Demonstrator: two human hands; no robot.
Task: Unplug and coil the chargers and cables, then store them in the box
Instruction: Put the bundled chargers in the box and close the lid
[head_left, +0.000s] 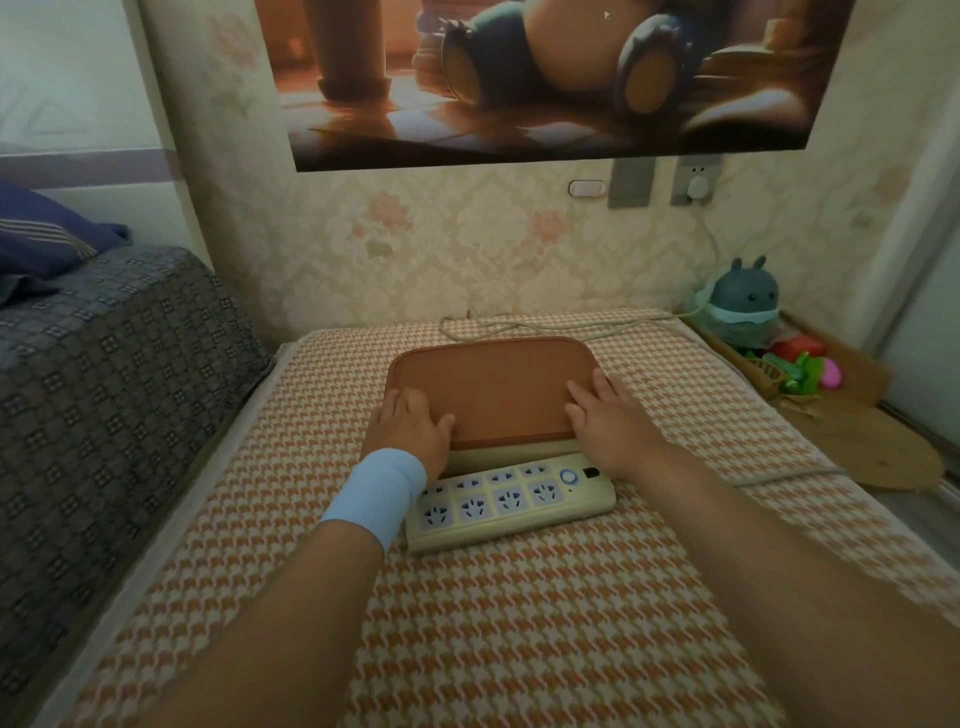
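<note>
Head view: the left hand (410, 423) and right hand (608, 421) lie flat on the brown lid of the rounded cream box (488, 395), fingers straight, gripping nothing. The cream power strip with blue sockets (509, 499) sits just before the box, its sockets bare. A pale cord (545, 325) behind the box runs toward a white wall plug (698, 187); lifting the strip with that plugged in could jerk the cord taut

Houndstooth-covered mattress (519, 623), orange and cream, bearing three items. A box (493, 395) with a brown lid is sitting toward the far end, lid closed. A cream power strip (511, 501) is lying just in front of the box, sockets facing up, slightly angled to it. Its cord (779, 475) is trailing off the right edge. A pale cable (545, 326) is looping along the far edge behind the box.
</note>
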